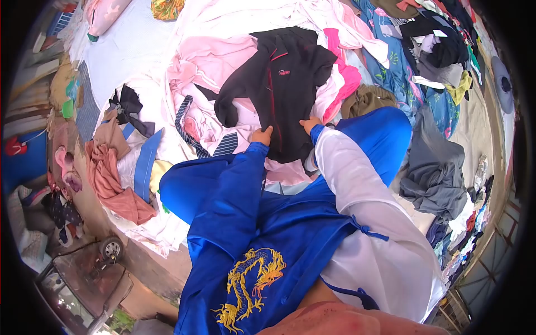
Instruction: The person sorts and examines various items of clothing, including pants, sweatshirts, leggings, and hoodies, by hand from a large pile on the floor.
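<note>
A black short-sleeved shirt (296, 78) with red piping and a small red logo is spread in front of my lap, collar away from me. My left hand (261, 135) is closed on the left side of its lower part. On the opposite side, my right hand (309, 125) pinches the fabric, thumb on top. The shirt's hem hangs down between my knees, over pale pink cloth (285, 174). Pink garments (212, 58) lie under and beside the shirt, with a dark striped tie-like strip (183, 125) to the left of it.
Rust-coloured cloth (114, 178) and a blue-trimmed garment (146, 167) lie at the left. A grey garment (432, 162) and an olive one (365, 100) are on the right. Behind them is a mixed clothes heap (441, 50). A vehicle (84, 285) stands at lower left.
</note>
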The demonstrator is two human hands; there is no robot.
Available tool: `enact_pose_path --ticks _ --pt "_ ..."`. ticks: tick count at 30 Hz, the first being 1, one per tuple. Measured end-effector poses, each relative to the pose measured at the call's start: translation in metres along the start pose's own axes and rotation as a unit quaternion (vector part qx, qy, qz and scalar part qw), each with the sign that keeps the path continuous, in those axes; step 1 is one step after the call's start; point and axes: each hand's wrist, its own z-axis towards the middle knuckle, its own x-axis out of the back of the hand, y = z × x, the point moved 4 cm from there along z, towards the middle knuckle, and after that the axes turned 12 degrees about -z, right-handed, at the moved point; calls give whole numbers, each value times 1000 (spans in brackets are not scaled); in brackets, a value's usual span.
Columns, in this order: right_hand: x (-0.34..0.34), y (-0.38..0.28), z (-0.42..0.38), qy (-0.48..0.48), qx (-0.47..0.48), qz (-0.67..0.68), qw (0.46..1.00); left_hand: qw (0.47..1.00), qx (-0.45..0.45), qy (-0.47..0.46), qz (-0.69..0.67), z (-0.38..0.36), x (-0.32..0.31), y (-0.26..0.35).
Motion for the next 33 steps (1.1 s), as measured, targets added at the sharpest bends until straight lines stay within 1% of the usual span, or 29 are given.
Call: enact_pose_path --ticks 2,3,4,6,7,9,11,12,13,14,15,16,17,18,19,20,21,22,23,25,26,27,28,29,30,31,33 --pt "-3 0 -15 -29 19 -71 997 999 -15 -2 -30 -19 -10 5" --pt "-7 3 -17 -44 29 -106 993 999 -22 -3 -45 -32 -12 16" --pt "-13 3 -19 -42 45 -104 993 1000 -13 -15 -16 -45 -16 27" --pt "-30 5 -19 -40 77 -100 991 998 -44 -20 28 -58 -31 26" --pt "-34 3 -22 -92 83 -68 990 997 -59 -22 50 -63 -39 26" --pt "-17 -21 -51 -199 93 -6 975 988 -97 -95 71 -64 -65 8" --pt "-15 -26 -58 -209 130 -27 969 978 -80 -175 81 -103 -63 49" --pt "-35 -10 -34 -218 95 -59 969 976 -79 -191 75 -110 -66 48" --pt "-61 11 -7 -224 90 -14 970 973 -81 -206 69 -115 -69 48" --pt "-66 22 6 -225 102 -11 969 970 -80 -213 86 -118 -70 47" --pt "-62 19 6 -222 112 -8 969 966 -106 -219 89 -120 -68 50" --pt "-60 16 7 -223 109 -62 967 968 2 -251 -7 -117 -66 46" --pt "-42 2 -4 -221 104 -115 963 948 108 -282 -103 -119 -60 54" --pt "-23 -11 -17 -217 95 -168 957 951 110 -265 -116 -108 -56 47" --pt "-9 -22 -31 -166 100 -176 965 953 111 -250 -129 -92 -53 36" --pt "0 -31 -50 -114 104 -183 971 943 166 -193 -214 -78 -46 26" --pt "4 -39 -62 -62 108 -190 974 920 222 -135 -294 -66 -38 17" --pt "3 -44 -65 -47 113 -218 968 918 212 -106 -317 -56 -30 12" --pt "6 -52 -75 -59 126 -222 965 916 202 -75 -340 -46 -20 10" --pt "14 -67 -100 -81 152 -220 960 884 267 -82 -376 -37 -2 11" --pt "17 -72 -114 -93 173 -205 959 881 285 -74 -371 -26 -4 -4" --pt "20 -76 -129 -105 194 -190 957 880 302 -21 -366 -28 -1 -1" --pt "24 -77 -144 -118 215 -174 954 865 277 -52 -416 -30 -2 6" --pt "27 -79 -159 -129 254 -153 946 845 252 -81 -464 -35 -1 16" --pt "28 -77 -171 -179 287 -48 940 827 248 -103 -493 -35 -3 18" --pt "29 -77 -182 -227 315 58 920 808 244 -123 -522 -33 -3 21" --pt "46 -82 -207 -315 297 181 883 765 233 -160 -579 -24 -4 25"
